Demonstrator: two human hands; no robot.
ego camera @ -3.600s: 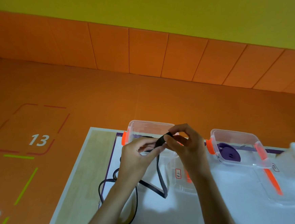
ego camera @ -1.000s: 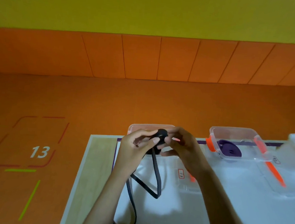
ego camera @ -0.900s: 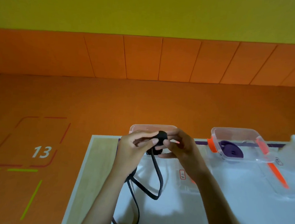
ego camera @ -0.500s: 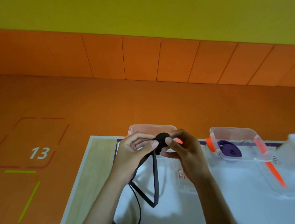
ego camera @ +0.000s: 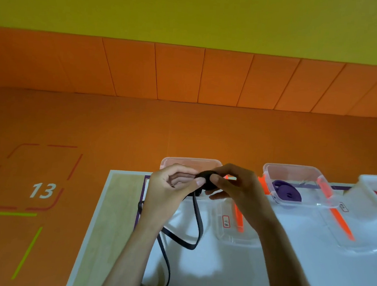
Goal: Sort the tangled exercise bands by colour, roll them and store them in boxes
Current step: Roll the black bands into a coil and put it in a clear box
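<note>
A black exercise band [ego camera: 197,220] is partly wound into a small roll [ego camera: 207,181] held above the table's far edge. My left hand [ego camera: 169,191] pinches the roll from the left and my right hand [ego camera: 236,187] grips it from the right. The band's loose tail hangs down and loops over the white mat toward the near edge. Behind my hands stands a clear box [ego camera: 190,162] with orange clips. To the right, a second clear box [ego camera: 293,173] holds a rolled purple band [ego camera: 287,193].
Two clear lids [ego camera: 235,239] [ego camera: 355,244] with orange clips lie on the white mat in front of the boxes. A white container [ego camera: 375,187] with something red inside sits at the far right. The table's left edge [ego camera: 90,230] borders orange floor marked 13.
The roll has grown as more of the black band was wound on. The hanging loop has shortened and shifted slightly. Both hands stay at the same spot.
</note>
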